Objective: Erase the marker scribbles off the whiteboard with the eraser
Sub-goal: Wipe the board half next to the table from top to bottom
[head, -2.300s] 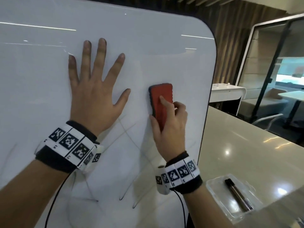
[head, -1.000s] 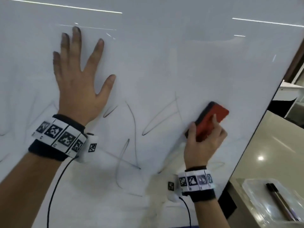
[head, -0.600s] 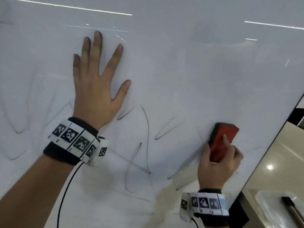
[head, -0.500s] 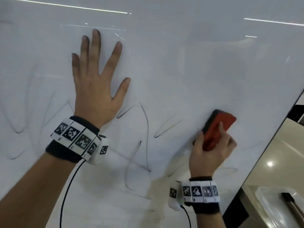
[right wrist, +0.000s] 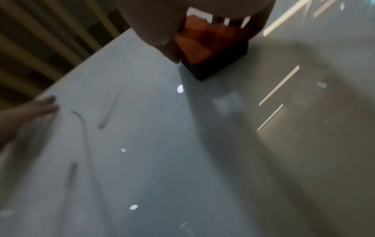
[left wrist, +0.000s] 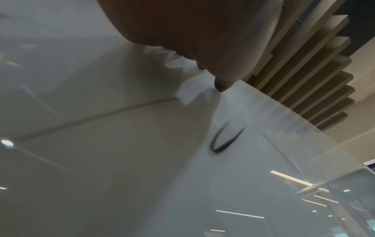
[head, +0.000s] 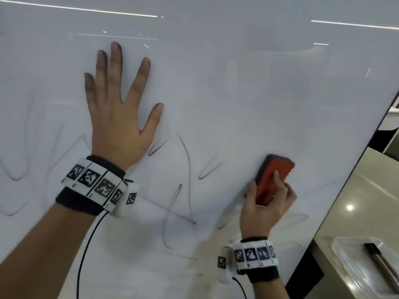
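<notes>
The whiteboard [head: 237, 87] fills the head view, with thin black scribbles [head: 187, 169] across its lower half. My left hand [head: 116, 108] lies flat on the board with fingers spread, above and left of the scribbles. My right hand [head: 268, 197] grips the red eraser [head: 273, 175] with its dark felt against the board, right of the central scribbles. The right wrist view shows the eraser [right wrist: 205, 46] pressed to the board beside my thumb, with faint scribbles [right wrist: 81, 121] at left. In the left wrist view one curved scribble [left wrist: 223, 141] lies below my palm [left wrist: 192, 32].
The board's dark right edge [head: 345, 173] runs diagonally. Beyond it is a beige counter [head: 367, 190] with a clear plastic tray [head: 354, 275] holding a black marker [head: 382, 262]. Cables hang from both wristbands. Wooden slats [left wrist: 316, 77] stand behind the board.
My right hand has been rubbing the eraser back and forth at the board's lower right; since half a second ago it has barely shifted. The left hand stays flat.
</notes>
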Tool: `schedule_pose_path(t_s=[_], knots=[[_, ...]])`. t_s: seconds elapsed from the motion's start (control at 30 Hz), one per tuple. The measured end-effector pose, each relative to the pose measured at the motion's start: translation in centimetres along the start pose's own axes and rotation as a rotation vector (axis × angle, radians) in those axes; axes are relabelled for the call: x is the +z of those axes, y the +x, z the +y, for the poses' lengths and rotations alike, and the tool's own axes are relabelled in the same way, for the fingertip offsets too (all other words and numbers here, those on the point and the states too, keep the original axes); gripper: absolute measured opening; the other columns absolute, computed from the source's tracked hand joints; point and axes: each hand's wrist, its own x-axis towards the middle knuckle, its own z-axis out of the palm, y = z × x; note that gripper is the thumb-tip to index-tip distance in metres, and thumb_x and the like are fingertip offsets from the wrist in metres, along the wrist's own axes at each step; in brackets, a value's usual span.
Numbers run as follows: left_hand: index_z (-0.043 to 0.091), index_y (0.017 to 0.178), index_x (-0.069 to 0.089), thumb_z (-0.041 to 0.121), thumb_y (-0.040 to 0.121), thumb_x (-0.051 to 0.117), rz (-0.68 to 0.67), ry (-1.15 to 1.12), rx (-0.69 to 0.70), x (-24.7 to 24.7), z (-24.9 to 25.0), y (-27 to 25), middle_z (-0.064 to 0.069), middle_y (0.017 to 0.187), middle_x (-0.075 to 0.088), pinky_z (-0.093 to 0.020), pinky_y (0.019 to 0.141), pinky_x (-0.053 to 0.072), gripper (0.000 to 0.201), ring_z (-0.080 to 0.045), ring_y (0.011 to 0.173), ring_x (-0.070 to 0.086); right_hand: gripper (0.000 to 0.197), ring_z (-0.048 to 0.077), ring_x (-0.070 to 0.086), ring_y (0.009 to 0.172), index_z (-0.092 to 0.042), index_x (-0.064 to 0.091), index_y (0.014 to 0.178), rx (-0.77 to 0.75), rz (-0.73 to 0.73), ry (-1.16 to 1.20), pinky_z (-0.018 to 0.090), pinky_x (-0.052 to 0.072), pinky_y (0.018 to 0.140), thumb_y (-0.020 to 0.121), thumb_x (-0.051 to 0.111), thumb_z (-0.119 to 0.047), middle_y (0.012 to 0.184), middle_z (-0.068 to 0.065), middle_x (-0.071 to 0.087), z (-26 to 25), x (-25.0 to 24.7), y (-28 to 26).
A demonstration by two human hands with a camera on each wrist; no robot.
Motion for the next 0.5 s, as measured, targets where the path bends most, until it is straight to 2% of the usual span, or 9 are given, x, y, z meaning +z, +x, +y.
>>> schedule_pose_path(t_s=[0.07,0.13,0.2,0.23,0.3,0.37,0.4,0.43,0.5], knots=[[0.027,0.162,0.018,0.05,0.105,0.042,0.002,-0.003,-0.009,0.0,0.2,-0.2,-0.02,0.169,0.006,-0.059,0.125,0.003,0.066,-0.04,0.156,0.003,0.049,0.029,0.047,0.114,-0.022,0.065,0.13,-0.17,-0.127,0.008,0.046,0.046,0.101,0.084,0.08,-0.014,0.128,0.016,0.048,-3.3,2.0,-1.3],[0.027,0.162,0.018,0.05,0.105,0.042,0.006,-0.007,-0.012,-0.1,0.2,-0.3,-0.02,0.169,0.006,-0.059,0.125,0.004,0.066,-0.04,0.157,0.003,0.041,0.032,0.048,0.11,-0.028,0.069,0.126,-0.481,-0.321,-0.073,0.046,0.046,0.098,0.088,0.078,-0.017,0.127,0.015,0.053,-5.2,3.3,-2.7],[0.027,0.162,0.018,0.051,0.105,0.042,-0.002,-0.013,-0.014,-0.3,0.2,-0.4,-0.019,0.169,0.006,-0.058,0.126,0.004,0.066,-0.039,0.157,0.003,0.04,0.035,0.051,0.108,-0.032,0.068,0.126,-0.629,-0.36,-0.135,0.049,0.047,0.096,0.089,0.076,-0.018,0.127,0.014,0.055,-5.0,3.1,-2.3],[0.027,0.162,0.018,0.051,0.105,0.042,-0.007,-0.015,-0.016,-0.4,0.1,-0.4,-0.019,0.169,0.006,-0.058,0.126,0.004,0.066,-0.038,0.157,0.003,0.045,0.033,0.051,0.109,-0.032,0.067,0.127,-0.588,-0.305,-0.122,0.05,0.047,0.096,0.087,0.077,-0.015,0.127,0.013,0.052,-4.3,2.6,-1.6],[0.028,0.162,0.018,0.051,0.105,0.042,-0.018,-0.012,-0.018,-0.4,0.0,-0.4,-0.018,0.169,0.005,-0.057,0.126,0.004,0.066,-0.037,0.157,0.002,0.054,0.027,0.05,0.114,-0.033,0.062,0.132,-0.285,-0.093,-0.047,0.051,0.049,0.099,0.084,0.078,-0.015,0.127,0.013,0.047,-2.3,1.3,0.6],[0.028,0.162,0.018,0.051,0.105,0.041,-0.023,-0.004,-0.023,-0.4,0.1,-0.5,-0.017,0.169,0.005,-0.057,0.126,0.004,0.066,-0.036,0.157,0.002,0.056,0.028,0.051,0.118,-0.036,0.057,0.137,0.043,0.114,0.043,0.054,0.05,0.101,0.087,0.076,-0.021,0.127,0.011,0.044,-0.6,0.6,2.1],[0.028,0.162,0.017,0.05,0.106,0.041,-0.024,-0.001,-0.03,-0.3,0.3,-0.5,-0.017,0.169,0.005,-0.057,0.126,0.005,0.066,-0.036,0.157,0.002,0.056,0.029,0.051,0.12,-0.034,0.056,0.14,0.114,0.15,0.056,0.055,0.05,0.102,0.088,0.074,-0.023,0.128,0.01,0.043,-0.7,1.0,1.8],[0.028,0.162,0.017,0.05,0.106,0.041,-0.027,0.002,-0.037,-0.3,0.3,-0.6,-0.017,0.169,0.005,-0.057,0.126,0.005,0.065,-0.036,0.157,0.002,0.056,0.03,0.05,0.12,-0.031,0.056,0.141,0.093,0.125,0.043,0.053,0.049,0.104,0.089,0.074,-0.023,0.13,0.011,0.043,-1.3,1.6,0.9],[0.028,0.162,0.017,0.051,0.106,0.04,-0.032,0.001,-0.038,-0.2,0.3,-0.6,-0.017,0.17,0.005,-0.057,0.126,0.005,0.065,-0.036,0.157,0.002,0.053,0.03,0.048,0.118,-0.025,0.06,0.138,-0.128,-0.062,0.004,0.043,0.046,0.106,0.088,0.076,-0.019,0.132,0.016,0.045,-2.7,2.5,-2.1]])
